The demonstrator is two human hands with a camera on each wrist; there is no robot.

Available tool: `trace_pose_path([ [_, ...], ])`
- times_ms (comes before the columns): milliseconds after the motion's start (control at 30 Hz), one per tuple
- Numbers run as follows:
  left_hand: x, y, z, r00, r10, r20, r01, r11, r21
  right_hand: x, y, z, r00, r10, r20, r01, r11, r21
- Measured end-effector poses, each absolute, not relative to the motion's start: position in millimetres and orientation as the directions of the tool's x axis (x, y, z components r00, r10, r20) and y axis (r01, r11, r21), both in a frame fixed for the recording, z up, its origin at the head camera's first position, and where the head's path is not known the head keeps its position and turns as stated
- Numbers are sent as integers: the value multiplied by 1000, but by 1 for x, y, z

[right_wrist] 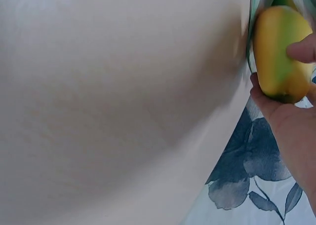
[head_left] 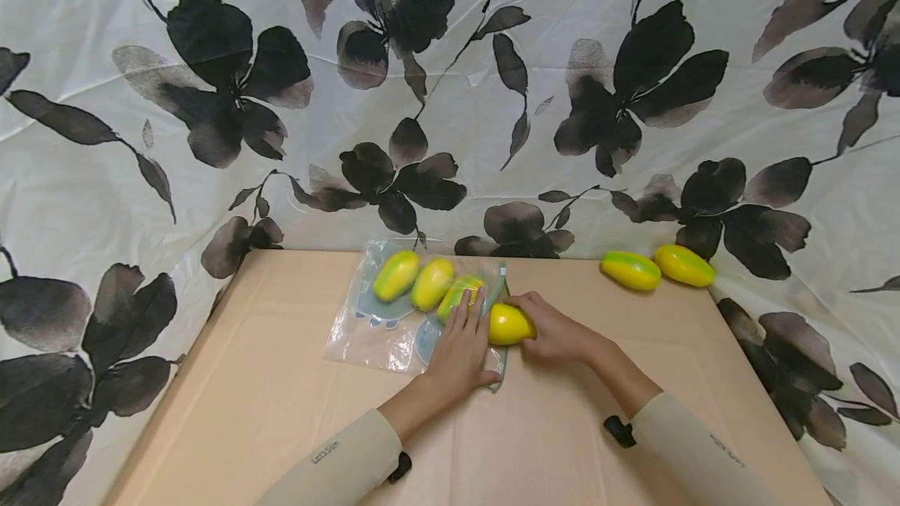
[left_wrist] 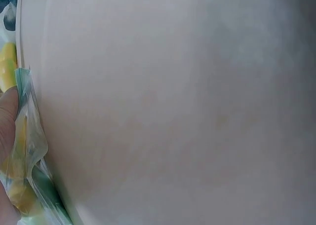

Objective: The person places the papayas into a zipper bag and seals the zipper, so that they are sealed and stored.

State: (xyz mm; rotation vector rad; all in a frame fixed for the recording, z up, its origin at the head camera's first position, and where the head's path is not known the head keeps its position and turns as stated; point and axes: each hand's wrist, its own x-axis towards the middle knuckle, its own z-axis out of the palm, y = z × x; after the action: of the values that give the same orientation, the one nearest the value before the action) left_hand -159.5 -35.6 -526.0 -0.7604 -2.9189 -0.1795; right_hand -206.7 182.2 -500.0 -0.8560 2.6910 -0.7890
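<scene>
A clear zip bag with blue printed shapes lies flat, its open end toward the right. Inside it are several yellow-green mangoes, among them one mango at the left and one mango beside it. My left hand rests on the bag with straight fingers over another mango, the thumb spread near the bag's opening. At that opening my right hand grips a yellow mango by its near end; the right wrist view shows thumb and fingers around this mango, its far end at the bag's edge.
Two more mangoes lie at the back right of the cardboard-coloured table, one mango next to another mango. A white cloth with dark flowers hangs behind the table and surrounds its sides.
</scene>
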Motion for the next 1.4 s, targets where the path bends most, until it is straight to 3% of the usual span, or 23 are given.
trace_pose_path([
  [267, -159, -37, -525, -852, 496, 166, 508, 861, 35, -207, 187, -496, -804, -589, -84, -400, 639, -657],
  [467, -158, -38, -524, -834, 517, 193, 525, 851, -11, -211, 189, -500, -778, -626, -43, -460, 616, -639],
  [767, -158, -39, -524, -830, 520, 202, 525, 850, -35, -216, 188, -505, -789, -614, -21, -425, 571, -703],
  [1000, -158, -38, -525, -837, 513, 189, 514, 857, -47, -215, 191, -502, -774, -633, -4, -461, 567, -683],
  [1400, -157, -37, -522, -846, 499, 187, 502, 864, -36, -218, 178, -508, -816, -578, -11, -384, 557, -736],
])
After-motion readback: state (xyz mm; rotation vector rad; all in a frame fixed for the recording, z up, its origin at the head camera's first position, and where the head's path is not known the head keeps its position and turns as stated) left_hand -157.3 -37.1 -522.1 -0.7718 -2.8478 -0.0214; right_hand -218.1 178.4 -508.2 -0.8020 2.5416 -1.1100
